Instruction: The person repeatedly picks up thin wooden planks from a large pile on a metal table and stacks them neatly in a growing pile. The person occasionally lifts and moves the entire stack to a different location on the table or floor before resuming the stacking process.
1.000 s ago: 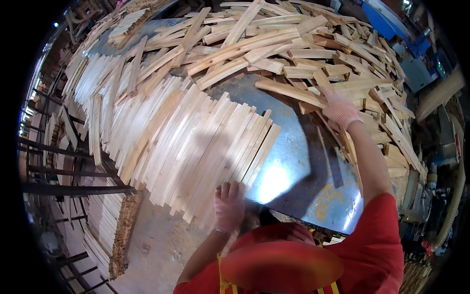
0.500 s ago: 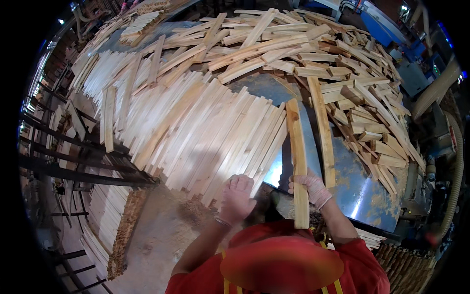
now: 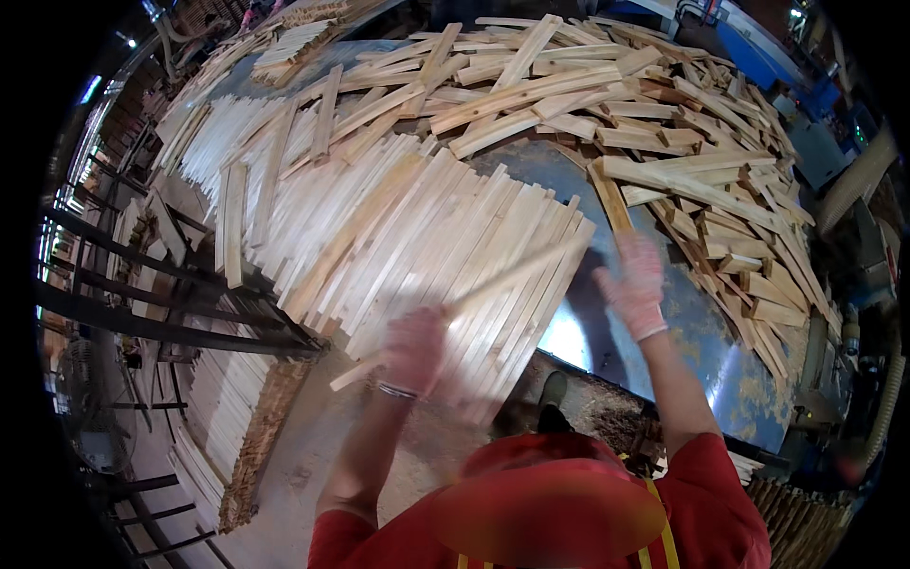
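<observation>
In a pale glove, my left hand (image 3: 415,349) is closed round a narrow wooden strip (image 3: 512,277), blurred by motion. The strip slants over a row of pale wooden strips (image 3: 417,242) laid side by side, its near end sticking out past my hand toward the lower left. My right hand (image 3: 637,286), also gloved, is open over the metal tabletop (image 3: 687,313), thumb apart from the fingers. Its fingertips are at the near end of a loose board (image 3: 609,194); whether they touch it I cannot tell.
A large jumbled heap of boards (image 3: 540,90) covers the far and right parts of the table. At left stand dark metal bars (image 3: 161,327), with a stack of strips (image 3: 232,408) below them. A ribbed hose (image 3: 891,398) and machinery line the right side. Sawdust lies on the floor.
The board that my right hand held upright has left it. My left hand has moved left and now grips a slanted strip. My right hand has moved farther out and opened; the view has shifted slightly.
</observation>
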